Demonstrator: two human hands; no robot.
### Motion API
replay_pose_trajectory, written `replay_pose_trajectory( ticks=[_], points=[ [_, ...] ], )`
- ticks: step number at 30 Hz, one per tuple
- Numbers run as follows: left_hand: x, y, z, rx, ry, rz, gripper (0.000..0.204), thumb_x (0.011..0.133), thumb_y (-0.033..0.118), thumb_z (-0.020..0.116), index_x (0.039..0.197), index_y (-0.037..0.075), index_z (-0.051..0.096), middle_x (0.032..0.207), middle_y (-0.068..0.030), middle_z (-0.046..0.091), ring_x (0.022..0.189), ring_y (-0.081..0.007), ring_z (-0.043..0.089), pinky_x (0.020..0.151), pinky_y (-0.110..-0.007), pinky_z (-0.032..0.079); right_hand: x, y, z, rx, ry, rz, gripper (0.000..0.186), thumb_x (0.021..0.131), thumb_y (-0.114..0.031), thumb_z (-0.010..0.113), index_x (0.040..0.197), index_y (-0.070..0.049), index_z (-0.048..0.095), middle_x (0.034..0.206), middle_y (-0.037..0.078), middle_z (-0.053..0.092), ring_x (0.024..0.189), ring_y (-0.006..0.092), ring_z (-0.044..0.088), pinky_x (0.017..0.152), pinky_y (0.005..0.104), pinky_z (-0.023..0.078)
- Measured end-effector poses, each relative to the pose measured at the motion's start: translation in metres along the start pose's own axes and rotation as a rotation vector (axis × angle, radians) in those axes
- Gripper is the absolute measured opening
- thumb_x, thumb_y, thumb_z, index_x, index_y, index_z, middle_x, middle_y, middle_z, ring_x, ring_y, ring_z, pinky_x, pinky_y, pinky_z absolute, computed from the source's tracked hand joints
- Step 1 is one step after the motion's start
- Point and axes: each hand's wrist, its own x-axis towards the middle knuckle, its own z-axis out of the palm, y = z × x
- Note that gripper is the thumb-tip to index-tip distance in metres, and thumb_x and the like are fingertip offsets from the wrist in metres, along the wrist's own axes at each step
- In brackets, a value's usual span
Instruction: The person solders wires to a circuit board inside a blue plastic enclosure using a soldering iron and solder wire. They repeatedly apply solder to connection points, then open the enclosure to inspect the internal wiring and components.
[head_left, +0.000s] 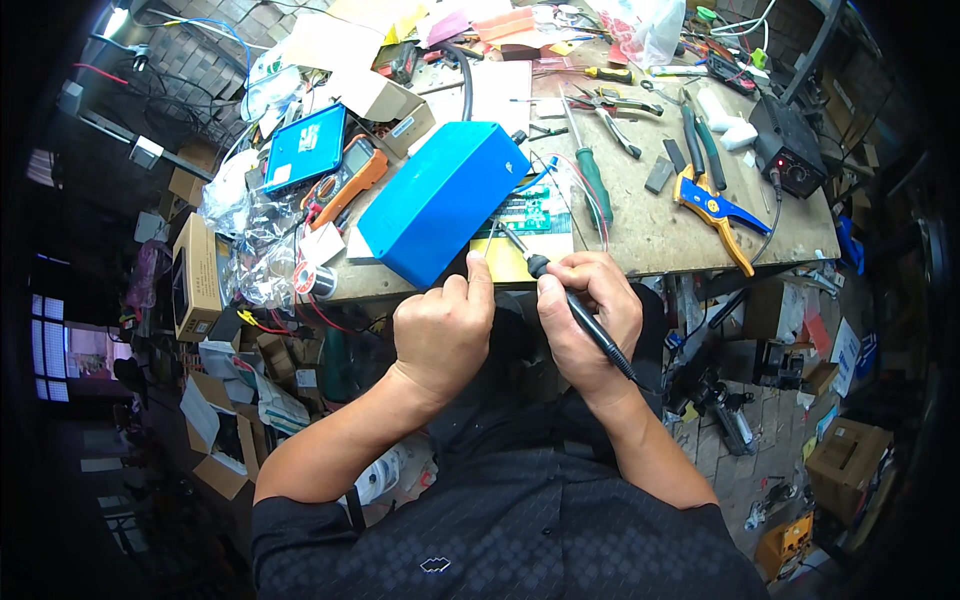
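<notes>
My right hand [590, 315] grips the black handle of a soldering iron [598, 335], pen-like. Its metal tip points up and left, close to a green circuit board [535, 212] at the table's near edge. Beside it, my left hand [445, 325] is closed with the index finger extended toward a yellow sheet [510, 265] by the board. Whatever its curled fingers hold, if anything, is hidden. A blue box [440, 205] stands just beyond my left hand, partly hiding the board's left side. Thin red and blue wires run near the board.
Rightward lie a green-handled screwdriver [592, 185], pliers [610, 115], a blue-and-yellow wire stripper [715, 210] and a black soldering station [788, 145]. An orange multimeter [348, 180], a blue lid [305, 150] and a solder spool [314, 280] sit leftward. Cardboard boxes [850, 455] crowd the floor.
</notes>
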Motion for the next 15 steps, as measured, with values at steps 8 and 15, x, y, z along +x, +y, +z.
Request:
replay_pose_trajectory(
  ticks=[8,15],
  points=[
    [-0.0008,-0.0006,0.0007,-0.004,-0.001,0.0,0.04,0.095,0.015,0.078,0.13,-0.005,0.077,0.071,-0.0068,0.065,0.055,-0.0231,0.069,0.05,-0.038,0.055,-0.0015,-0.0012,-0.0001,0.004,0.003,0.012,0.012,0.095,-0.001,0.082,0.104,0.005,0.076,0.103,0.016,0.073,0.078,0.0169,0.071,0.066,0.0294,0.056],
    [-0.0003,-0.0004,-0.0003,-0.004,-0.005,0.001,0.039,0.095,0.015,0.078,0.13,-0.004,0.077,0.071,-0.0068,0.065,0.055,-0.0232,0.07,0.05,-0.038,0.055,-0.0026,0.0013,-0.0004,0.011,0.011,-0.003,0.012,0.095,-0.001,0.082,0.104,0.005,0.077,0.1,0.015,0.072,0.076,0.016,0.068,0.067,0.0293,0.055]
  ],
)
